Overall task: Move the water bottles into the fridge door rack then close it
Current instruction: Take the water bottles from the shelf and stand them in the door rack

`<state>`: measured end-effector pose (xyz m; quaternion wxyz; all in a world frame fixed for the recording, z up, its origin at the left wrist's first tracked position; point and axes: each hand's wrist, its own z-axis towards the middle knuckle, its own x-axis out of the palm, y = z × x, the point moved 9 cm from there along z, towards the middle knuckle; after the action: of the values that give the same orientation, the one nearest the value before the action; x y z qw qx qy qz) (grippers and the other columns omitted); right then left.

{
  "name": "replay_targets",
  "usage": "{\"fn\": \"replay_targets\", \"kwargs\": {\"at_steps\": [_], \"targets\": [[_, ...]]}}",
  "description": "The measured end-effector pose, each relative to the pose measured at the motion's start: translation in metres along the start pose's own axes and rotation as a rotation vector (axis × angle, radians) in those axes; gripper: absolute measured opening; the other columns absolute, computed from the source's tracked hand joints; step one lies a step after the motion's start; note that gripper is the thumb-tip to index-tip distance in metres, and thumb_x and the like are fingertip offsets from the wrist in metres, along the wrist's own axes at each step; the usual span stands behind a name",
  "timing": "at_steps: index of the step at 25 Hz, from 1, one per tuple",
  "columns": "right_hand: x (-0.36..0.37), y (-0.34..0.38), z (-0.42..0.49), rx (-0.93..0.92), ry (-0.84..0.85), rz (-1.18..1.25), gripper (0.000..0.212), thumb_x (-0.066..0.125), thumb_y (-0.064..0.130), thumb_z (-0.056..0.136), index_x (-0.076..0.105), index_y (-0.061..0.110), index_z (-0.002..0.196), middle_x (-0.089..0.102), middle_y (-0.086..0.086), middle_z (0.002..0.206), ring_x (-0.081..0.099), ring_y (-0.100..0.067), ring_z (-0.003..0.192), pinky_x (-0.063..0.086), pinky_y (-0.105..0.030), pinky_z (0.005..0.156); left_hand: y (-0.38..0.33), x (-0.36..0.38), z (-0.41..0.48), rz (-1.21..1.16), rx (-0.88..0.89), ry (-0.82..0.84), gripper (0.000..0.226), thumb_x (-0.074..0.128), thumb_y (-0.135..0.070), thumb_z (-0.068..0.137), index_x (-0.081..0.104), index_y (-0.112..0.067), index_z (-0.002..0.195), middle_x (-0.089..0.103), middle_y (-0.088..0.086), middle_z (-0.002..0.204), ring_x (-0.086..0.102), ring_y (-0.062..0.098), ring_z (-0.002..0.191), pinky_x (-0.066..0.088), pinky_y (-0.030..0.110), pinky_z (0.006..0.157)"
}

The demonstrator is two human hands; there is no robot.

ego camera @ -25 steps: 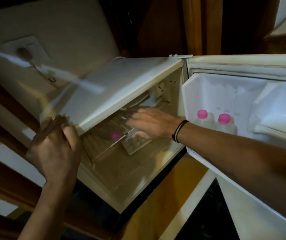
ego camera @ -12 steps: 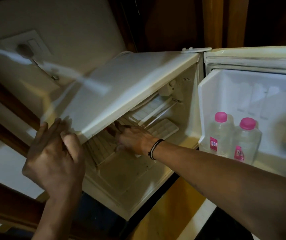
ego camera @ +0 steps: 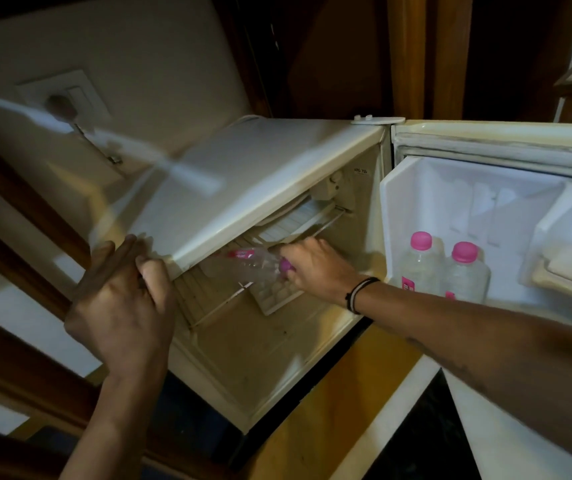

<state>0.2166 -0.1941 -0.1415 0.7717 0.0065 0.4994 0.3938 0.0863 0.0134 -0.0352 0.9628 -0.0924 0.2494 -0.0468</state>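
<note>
Clear plastic with a pink cap and a pink label band: that is the water bottle (ego camera: 248, 263) I see lying on its side at the middle of the frame, inside the open fridge (ego camera: 243, 188), its cap end toward the right. My right hand (ego camera: 315, 268) is closed around that cap end, fingers curled over the pink top, with a dark band on the wrist. The bottle looks see-through and somewhat blurred, so I cannot tell how full it is. It sits above the wire shelf (ego camera: 208, 299), just beside a pale ice tray (ego camera: 274, 294) that rests tilted on the same shelf. My left hand (ego camera: 122, 306), at lower left of the frame, grips the front corner of the fridge top, fingers laid flat on the top surface and thumb hooked under the edge. At right of the frame the fridge door (ego camera: 485, 209) stands open, and its lower rack holds two more bottles (ego camera: 442, 268) upright, side by side and touching, both clear with pink caps and pink labels. Another compartment at the far right edge of the door is too washed out for me to see inside.
</note>
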Motion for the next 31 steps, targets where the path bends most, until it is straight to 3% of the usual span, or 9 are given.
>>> {"fn": "replay_targets", "kwargs": {"at_steps": [3,7,11,16,20,22,25,29,31], "targets": [[-0.043,-0.016,-0.025,0.126,-0.070,0.136,0.035,0.079,0.008,0.084,0.072,0.007,0.118,0.077,-0.005,0.102,0.072,-0.014,0.088,0.062,-0.027,0.079,0.007,0.006,0.003,-0.050,-0.018,0.087,0.041,0.038,-0.020,0.108,0.075,-0.003,0.107,0.074,0.024,0.088,0.059,0.030,0.065,0.039,0.035,0.056],[-0.116,0.005,-0.036,0.086,-0.153,0.153,0.031,0.083,0.013,0.080,0.077,0.013,0.110,0.077,-0.001,0.106,0.066,-0.003,0.088,0.054,-0.013,0.078,0.006,0.011,0.005,-0.218,-0.051,0.202,0.055,0.034,-0.036,0.103,0.071,0.004,0.107,0.073,0.030,0.096,0.070,0.049,0.085,0.059,0.055,0.076],[-0.154,0.044,-0.059,-0.061,0.073,-0.164,0.026,0.082,0.009,0.080,0.080,0.016,0.105,0.078,0.002,0.103,0.064,-0.003,0.085,0.050,-0.015,0.072,0.008,0.009,0.009,-0.193,-0.096,0.205,0.057,0.031,-0.043,0.103,0.068,0.000,0.101,0.069,0.030,0.091,0.067,0.050,0.082,0.058,0.058,0.076],[-0.184,0.042,-0.108,0.005,0.358,-0.451,0.023,0.077,0.008,0.084,0.078,0.021,0.104,0.073,0.006,0.100,0.063,-0.004,0.082,0.054,-0.023,0.070,0.035,0.042,0.002,-0.405,-0.332,0.364,0.071,0.008,-0.035,0.105,0.056,0.004,0.139,0.059,0.039,0.131,0.063,0.052,0.108,0.050,0.044,0.086],[-0.188,0.042,-0.141,0.054,0.498,-0.670,0.022,0.069,0.003,0.085,0.069,0.017,0.102,0.064,-0.001,0.099,0.062,-0.021,0.085,0.055,-0.035,0.072,0.039,0.055,-0.007,-0.497,-0.414,0.468,0.052,0.025,-0.021,0.111,0.061,0.014,0.129,0.062,0.046,0.129,0.066,0.057,0.115,0.049,0.047,0.092],[-0.183,0.043,-0.151,0.039,0.545,-0.766,0.018,0.065,0.000,0.085,0.060,0.013,0.096,0.059,-0.005,0.095,0.057,-0.026,0.083,0.050,-0.037,0.069,0.038,0.055,-0.012,-0.463,-0.389,0.501,0.033,0.038,-0.003,0.112,0.058,0.018,0.128,0.058,0.051,0.133,0.065,0.062,0.115,0.054,0.058,0.092],[-0.173,0.043,-0.157,0.012,0.541,-0.850,0.027,0.062,0.002,0.090,0.039,0.016,0.084,0.048,-0.007,0.086,0.047,-0.025,0.074,0.033,-0.032,0.064,0.034,0.050,-0.001,-0.310,-0.231,0.479,0.060,0.015,-0.025,0.108,0.059,0.010,0.128,0.057,0.044,0.142,0.062,0.056,0.124,0.047,0.048,0.093],[-0.150,0.019,-0.159,0.051,0.600,-0.941,0.011,0.057,0.006,0.096,0.056,0.012,0.105,0.063,-0.014,0.110,0.062,-0.032,0.089,0.038,-0.033,0.069,0.010,0.027,0.002,-0.093,0.028,0.349,0.069,0.006,-0.035,0.098,0.062,0.001,0.116,0.066,0.034,0.128,0.066,0.048,0.105,0.055,0.052,0.081],[-0.141,0.002,-0.162,0.093,0.642,-1.011,0.016,0.055,0.009,0.099,0.056,0.011,0.116,0.065,-0.012,0.112,0.065,-0.030,0.095,0.044,-0.034,0.073,0.008,0.018,0.003,-0.069,0.025,0.261,0.059,0.018,-0.037,0.102,0.067,-0.004,0.106,0.070,0.028,0.097,0.064,0.040,0.075,0.050,0.043,0.061]]}}
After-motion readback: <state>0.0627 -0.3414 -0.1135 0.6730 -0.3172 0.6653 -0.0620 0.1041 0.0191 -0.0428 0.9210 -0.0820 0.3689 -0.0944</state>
